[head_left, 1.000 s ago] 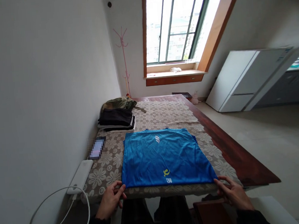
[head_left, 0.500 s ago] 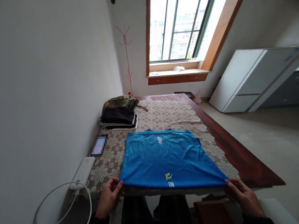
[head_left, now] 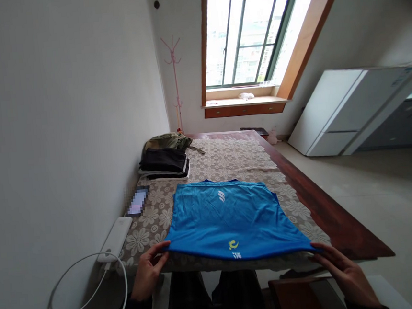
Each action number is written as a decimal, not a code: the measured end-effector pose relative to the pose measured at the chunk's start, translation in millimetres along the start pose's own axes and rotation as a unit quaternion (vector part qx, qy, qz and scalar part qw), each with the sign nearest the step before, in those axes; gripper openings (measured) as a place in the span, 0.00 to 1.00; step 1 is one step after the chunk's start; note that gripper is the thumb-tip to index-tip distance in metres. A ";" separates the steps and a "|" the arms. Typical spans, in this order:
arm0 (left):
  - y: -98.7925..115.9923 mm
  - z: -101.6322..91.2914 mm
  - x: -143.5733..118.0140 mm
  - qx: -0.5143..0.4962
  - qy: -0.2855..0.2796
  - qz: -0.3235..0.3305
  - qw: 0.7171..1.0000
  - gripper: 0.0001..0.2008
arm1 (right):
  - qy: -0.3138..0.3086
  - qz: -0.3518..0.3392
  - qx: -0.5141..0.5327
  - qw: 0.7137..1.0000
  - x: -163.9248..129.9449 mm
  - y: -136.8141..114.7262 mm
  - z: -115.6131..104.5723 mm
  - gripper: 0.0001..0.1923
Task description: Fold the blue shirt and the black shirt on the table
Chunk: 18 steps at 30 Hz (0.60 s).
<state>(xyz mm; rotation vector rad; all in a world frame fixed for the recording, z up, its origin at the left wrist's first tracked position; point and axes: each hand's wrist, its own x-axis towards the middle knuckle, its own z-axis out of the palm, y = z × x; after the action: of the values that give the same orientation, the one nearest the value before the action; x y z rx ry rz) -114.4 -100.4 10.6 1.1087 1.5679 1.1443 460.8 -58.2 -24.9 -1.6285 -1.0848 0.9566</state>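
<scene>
A blue shirt (head_left: 226, 220) with a white logo and a yellow-and-white print lies folded over on the table, its near edge sagging slightly between my hands. My left hand (head_left: 149, 267) pinches the near left corner between thumb and fingers. At the near right corner, my right hand (head_left: 342, 267) grips the cloth, fingers on top and thumb beneath. Darker blue fabric peeks out at the shirt's far edge and right side.
A patterned tablecloth (head_left: 235, 154) covers the wooden table (head_left: 345, 226). Folded dark clothes (head_left: 165, 160) are stacked at the far left beside an olive bag (head_left: 167, 141). Along the wall lie a phone (head_left: 138, 201) and a white power strip (head_left: 115, 237) with a looping cable (head_left: 59, 273).
The fingers of both hands have straightened somewhat at the corners, and my right hand has shifted slightly right. The shirt's near edge now curves more in the middle.
</scene>
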 end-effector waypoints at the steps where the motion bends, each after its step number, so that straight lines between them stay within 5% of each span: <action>1: 1.6 1.8 0.3 0.013 0.009 0.006 1.000 0.20 | 0.012 -0.006 -0.005 1.000 0.4 -0.1 -1.0 0.27; 8: 7.3 3.8 -0.4 0.112 0.086 0.135 0.981 0.14 | 0.080 -0.044 -0.075 0.993 1.8 17.6 -10.0 0.23; 12: 8.5 -2.5 -2.5 0.142 0.125 0.209 0.959 0.11 | 0.097 -0.137 -0.059 0.984 -2.7 17.6 -12.4 0.20; 18: 11.7 2.5 -15.4 0.091 0.102 0.153 0.979 0.13 | 0.075 -0.122 0.031 0.989 -22.1 -6.2 -4.8 0.20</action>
<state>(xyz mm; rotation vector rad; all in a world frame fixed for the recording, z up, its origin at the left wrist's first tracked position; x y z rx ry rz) -106.8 -112.7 23.7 1.4303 1.7267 1.3739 457.1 -79.3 -15.4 -1.4527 -1.1092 0.6886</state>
